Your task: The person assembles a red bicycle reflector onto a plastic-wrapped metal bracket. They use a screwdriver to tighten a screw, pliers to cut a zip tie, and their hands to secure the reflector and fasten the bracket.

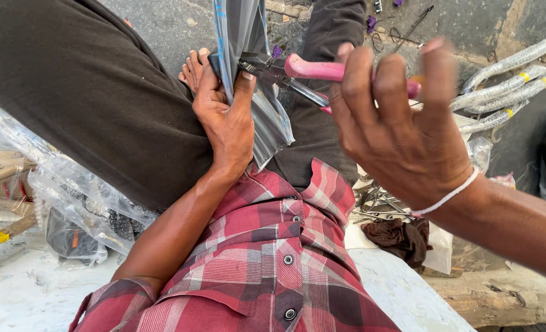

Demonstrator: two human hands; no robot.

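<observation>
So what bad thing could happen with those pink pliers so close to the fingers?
The pliers bite right beside the left hand, whose thumb sits at the jaws, so it might get pinched. The thin plastic bag could tear or slip. The right hand looks blurred, so the grip may be unsteady, and the bare toes lie just below.

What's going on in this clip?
A seated person in a red plaid shirt and dark trousers is working on a thin metal strip in clear plastic wrap. The left hand presses the strip against the leg. The right hand holds pink-handled pliers, whose jaws grip the strip's edge. More wrapped bundles lie on the ground to the right.
</observation>
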